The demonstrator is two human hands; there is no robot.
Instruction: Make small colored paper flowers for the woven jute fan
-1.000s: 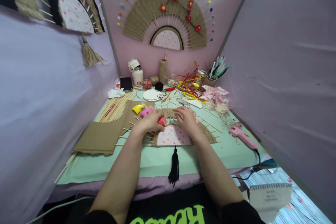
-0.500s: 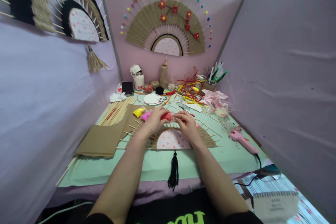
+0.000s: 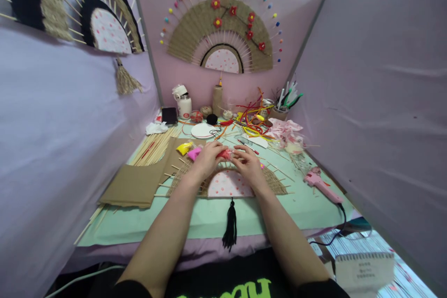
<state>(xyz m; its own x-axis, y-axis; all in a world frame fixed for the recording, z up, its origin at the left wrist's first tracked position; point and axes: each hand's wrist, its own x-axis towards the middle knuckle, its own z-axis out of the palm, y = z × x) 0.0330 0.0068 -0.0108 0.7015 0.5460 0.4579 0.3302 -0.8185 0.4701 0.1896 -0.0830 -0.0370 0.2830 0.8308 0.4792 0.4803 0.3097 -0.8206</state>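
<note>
Red packet (image 3: 224,154) with a clear wrapper sits between the two hands, over the upper part of a woven fan (image 3: 275,182) on the bench (image 3: 139,231). The left hand (image 3: 206,162) grips its red end with bent fingers; the right hand (image 3: 249,164) has its fingertips at the clear end, though I cannot tell whether they pinch it. Pink packet (image 3: 193,153) and yellow packet (image 3: 184,149) lie just beside the left hand. A black tassel (image 3: 229,227) hangs from the fan's straight edge.
</note>
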